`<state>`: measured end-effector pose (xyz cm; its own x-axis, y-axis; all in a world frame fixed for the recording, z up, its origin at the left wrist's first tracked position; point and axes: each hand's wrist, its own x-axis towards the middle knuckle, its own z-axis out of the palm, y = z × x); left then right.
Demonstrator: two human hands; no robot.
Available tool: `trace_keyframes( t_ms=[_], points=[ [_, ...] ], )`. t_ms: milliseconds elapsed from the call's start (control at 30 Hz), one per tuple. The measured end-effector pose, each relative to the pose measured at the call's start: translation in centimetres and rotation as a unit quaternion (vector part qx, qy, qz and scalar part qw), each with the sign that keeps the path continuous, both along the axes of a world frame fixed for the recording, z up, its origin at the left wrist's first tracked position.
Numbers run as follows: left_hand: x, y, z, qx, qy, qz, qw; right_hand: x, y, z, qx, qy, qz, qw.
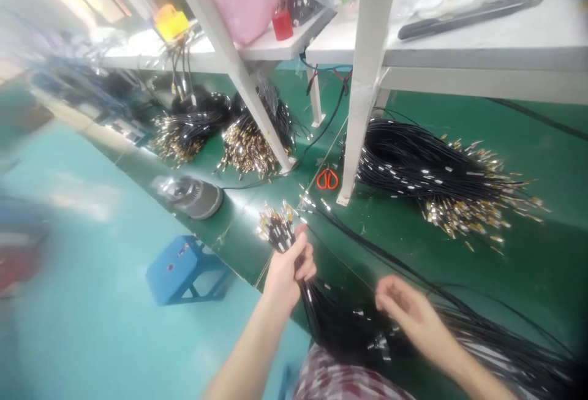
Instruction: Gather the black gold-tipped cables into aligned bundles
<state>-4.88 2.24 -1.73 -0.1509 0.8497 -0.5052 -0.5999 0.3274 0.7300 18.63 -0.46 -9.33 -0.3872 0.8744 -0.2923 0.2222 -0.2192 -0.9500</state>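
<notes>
My left hand (291, 265) is closed around a bundle of black cables (316, 308), just below their gold-tipped ends. Those ends fan out above the fist, and the cables run down toward my lap. To the right, my right hand (404, 305) has its fingers curled and pinched together, slightly blurred. A thin string (344, 262) runs from near the bundle's head to its fingertips. Loose black cables (367, 241) stretch across the green table between the hands and the legs of the shelf, with a larger mass at the lower right.
Orange-handled scissors (327, 178) lie beside a white shelf leg (367, 81). Behind it sits a big cable pile (413, 161); more cable bundles (252, 143) lie further left. A grey cylindrical device (197, 196) stands near the table edge. A blue stool (179, 268) is on the floor.
</notes>
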Motion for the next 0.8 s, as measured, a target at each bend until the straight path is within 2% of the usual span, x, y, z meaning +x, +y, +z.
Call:
trace_keyframes(
  t_ms=[133,233,367,467,600,733,800],
  points=[
    [0.3,-0.7,0.4,0.007,0.017,0.014,1.000,1.1,-3.6,-0.2,-0.023,0.006,0.030,0.999],
    [0.8,-1.1,0.8,-0.008,0.028,-0.016,0.999,1.0,-4.7,1.1,-0.005,-0.015,0.072,0.997],
    [2.1,-1.7,1.6,-0.003,0.033,-0.095,0.995,-1.5,-3.7,4.7,0.032,-0.021,0.118,0.992],
    [3.2,-2.4,2.2,-0.003,0.046,-0.127,0.991,-3.6,-2.7,6.3,0.030,0.028,0.074,0.996],
    [3.7,-3.1,2.7,0.002,0.051,-0.169,0.984,-3.8,-2.8,6.3,0.010,0.072,0.008,0.997],
    [3.6,-2.9,2.8,0.013,0.044,-0.123,0.991,-2.6,-3.3,6.6,-0.007,0.063,0.062,0.996],
    [3.7,-2.8,2.8,0.008,0.046,-0.129,0.990,-2.6,-2.8,7.3,0.014,0.029,0.059,0.998]
  ],
)
